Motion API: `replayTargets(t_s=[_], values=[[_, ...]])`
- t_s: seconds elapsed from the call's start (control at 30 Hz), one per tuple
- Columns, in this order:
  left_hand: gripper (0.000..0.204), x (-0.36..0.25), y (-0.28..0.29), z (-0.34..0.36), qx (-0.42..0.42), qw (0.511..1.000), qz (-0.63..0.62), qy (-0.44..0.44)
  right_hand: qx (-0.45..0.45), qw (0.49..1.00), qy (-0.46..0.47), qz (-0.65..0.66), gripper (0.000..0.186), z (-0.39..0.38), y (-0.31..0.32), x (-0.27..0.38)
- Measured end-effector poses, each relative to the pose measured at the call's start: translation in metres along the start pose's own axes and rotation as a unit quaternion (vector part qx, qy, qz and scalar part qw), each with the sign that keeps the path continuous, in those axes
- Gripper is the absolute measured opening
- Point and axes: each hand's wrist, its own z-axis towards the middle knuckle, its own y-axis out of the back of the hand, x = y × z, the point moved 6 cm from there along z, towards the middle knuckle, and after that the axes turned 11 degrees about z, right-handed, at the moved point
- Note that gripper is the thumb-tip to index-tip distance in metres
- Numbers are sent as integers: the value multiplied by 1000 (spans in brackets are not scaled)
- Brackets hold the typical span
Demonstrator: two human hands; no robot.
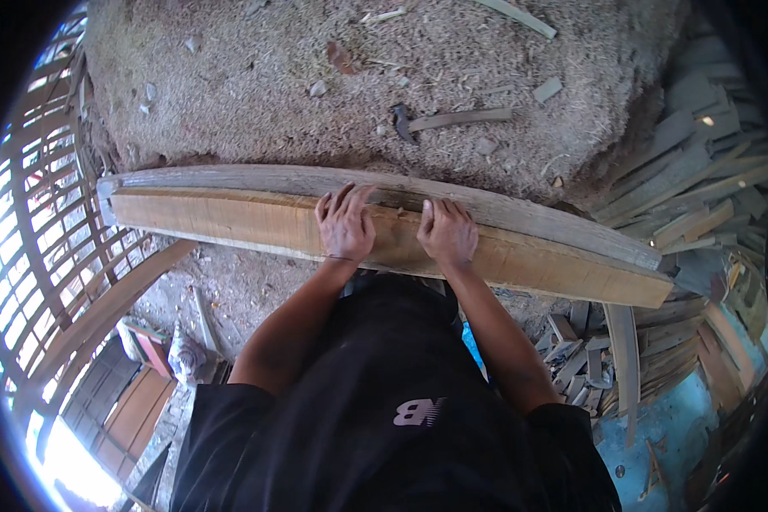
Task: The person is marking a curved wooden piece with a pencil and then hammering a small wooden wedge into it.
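A long light-brown wooden beam (256, 220) lies across the view from left to right in front of me, with a rough-sawn face. Right behind it runs a grey, weathered timber (529, 207). My left hand (347, 226) is closed over the beam near its middle, fingers hooked across the far edge. A short way to the right, my right hand (449, 234) grips the same beam, its fingers bent over that edge and partly hidden. Both forearms reach forward from my body.
Sawdust-covered ground (256, 94) spreads beyond the timbers, with a hammer-like tool (456, 119) lying on it. Scrap wood strips (691, 179) pile up at the right. A slatted lattice (38, 188) stands at the left. Wood offcuts (576, 363) lie by my right arm, near a blue surface (666, 427).
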Motion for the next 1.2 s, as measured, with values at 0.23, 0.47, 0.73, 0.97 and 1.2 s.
replayTargets(t_s=[0.23, 0.47, 0.73, 0.97, 1.2], values=[[41, -25, -2, 6, -59, 991, -28, -118, -15, 999, -20, 28, 24, -3, 4, -5], [46, -46, -21, 22, 58, 979, 7, -196, -8, 1000, 3, 29, 22, 0, 2, 1], [45, -49, -21, 28, 76, 975, -26, -206, 18, 1000, -14, 12, 21, 3, -1, -5], [43, -39, -38, 28, 125, 978, -39, -162, 85, 977, -116, 155, 17, 78, -11, -7], [46, -41, -31, 27, 108, 974, -39, -194, -72, 988, 117, 68, 33, 260, -52, 11]])
